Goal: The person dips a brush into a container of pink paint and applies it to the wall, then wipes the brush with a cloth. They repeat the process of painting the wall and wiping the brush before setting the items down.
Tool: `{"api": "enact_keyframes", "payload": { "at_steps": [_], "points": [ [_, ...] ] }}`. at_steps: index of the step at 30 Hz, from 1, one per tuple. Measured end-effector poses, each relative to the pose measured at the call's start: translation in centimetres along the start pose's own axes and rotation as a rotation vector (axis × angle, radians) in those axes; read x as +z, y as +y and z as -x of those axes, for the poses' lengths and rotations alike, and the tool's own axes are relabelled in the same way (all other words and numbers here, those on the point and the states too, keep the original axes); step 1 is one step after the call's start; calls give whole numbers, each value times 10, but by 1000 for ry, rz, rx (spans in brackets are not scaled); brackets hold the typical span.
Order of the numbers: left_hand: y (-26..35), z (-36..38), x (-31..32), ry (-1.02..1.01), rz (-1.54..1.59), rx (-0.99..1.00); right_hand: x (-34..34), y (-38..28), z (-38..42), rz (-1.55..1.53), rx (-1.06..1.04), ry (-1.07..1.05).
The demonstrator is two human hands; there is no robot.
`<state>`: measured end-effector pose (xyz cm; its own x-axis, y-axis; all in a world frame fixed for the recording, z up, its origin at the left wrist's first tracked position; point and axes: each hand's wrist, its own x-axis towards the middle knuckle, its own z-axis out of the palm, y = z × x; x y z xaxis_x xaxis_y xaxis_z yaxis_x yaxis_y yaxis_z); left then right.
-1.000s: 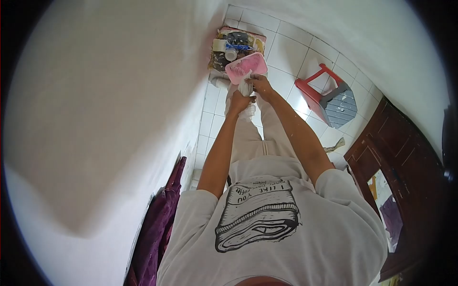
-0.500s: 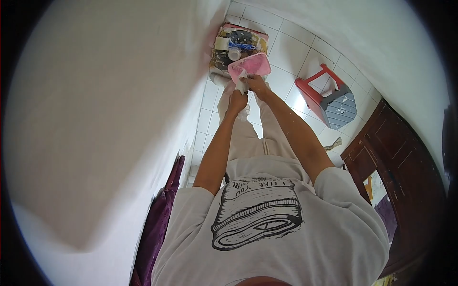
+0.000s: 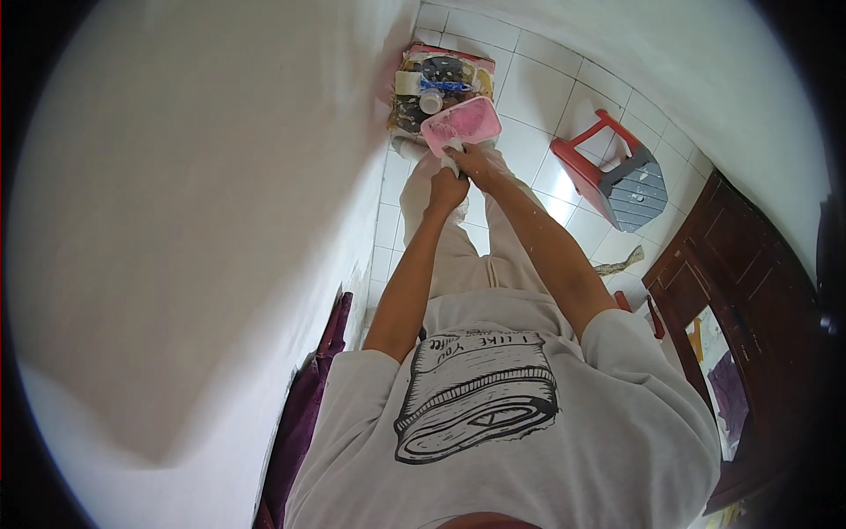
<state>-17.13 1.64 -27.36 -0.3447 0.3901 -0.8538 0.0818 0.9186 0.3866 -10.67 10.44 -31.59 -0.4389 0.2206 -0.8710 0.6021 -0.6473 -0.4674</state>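
Head view: I see my left hand (image 3: 448, 187) and right hand (image 3: 476, 161) pinching a white rag (image 3: 452, 159) by the pink tray (image 3: 460, 124). A hard tug could tip the tray, I think.

— What carried everything?
— A white tiled floor (image 3: 538, 84).
— What stood on it?
— A red stool (image 3: 617, 176) toppled on its side, a cluttered box (image 3: 441, 75) against the wall, a crumpled scrap (image 3: 624, 262) near the wooden door.
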Motion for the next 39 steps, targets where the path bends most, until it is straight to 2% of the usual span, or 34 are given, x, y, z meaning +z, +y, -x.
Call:
{"api": "enact_keyframes", "payload": {
  "at_steps": [4,7,13,18,19,21,25,30,32,33,35,36,38,39],
  "points": [
    [-1,10,-1,40,69,63,-3,6,-6,-20,-17,-16],
    [-7,13,4,74,133,76,-2,-2,1,15,-34,58],
    [1,27,8,112,173,80,0,-4,6,-134,25,117],
    [-13,22,23,133,119,161,-4,30,-22,-8,18,95],
    [-15,21,25,122,97,165,-3,37,-28,-7,19,95],
    [-11,24,24,109,75,169,-1,45,-33,177,-106,198],
    [-11,21,24,48,39,168,-4,41,-29,211,-135,207],
    [-14,18,22,29,78,172,-9,17,-8,10,-71,253],
    [-19,13,19,-99,189,264,-12,16,-2,-4,-77,218],
    [-20,10,19,-92,192,270,-16,15,-6,-17,-86,183],
    [-21,3,21,-279,457,67,-19,28,-22,30,-102,177],
    [-18,2,22,-273,462,76,-21,38,-31,67,-105,173],
    [-15,1,24,-266,557,-75,-27,41,-35,88,-127,148],
    [-22,-6,30,-263,560,-68,-29,40,-35,104,-142,122]
  ]
}}
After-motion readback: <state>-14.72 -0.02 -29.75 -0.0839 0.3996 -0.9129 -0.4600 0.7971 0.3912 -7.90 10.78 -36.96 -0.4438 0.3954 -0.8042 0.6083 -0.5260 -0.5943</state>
